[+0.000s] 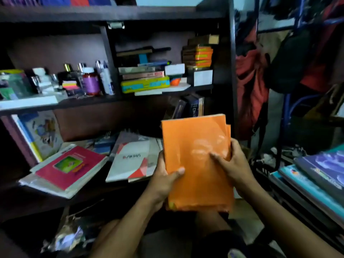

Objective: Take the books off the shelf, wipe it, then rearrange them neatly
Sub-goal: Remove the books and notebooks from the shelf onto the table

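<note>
Orange books (195,146) gripped between left hand (163,180) and right hand (232,164).

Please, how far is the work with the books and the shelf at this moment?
Early stage. Done: some books are stacked at the right, off the shelf. In hand: both hands, left and right, hold orange-covered books. Left: the pink book, the white one and others are on the lower shelf; no wiping cloth is visible.

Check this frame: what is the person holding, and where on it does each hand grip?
A stack of orange-covered books. The left hand grips its lower left edge, thumb on the cover; the right hand holds the right edge, fingers across the cover.
</note>
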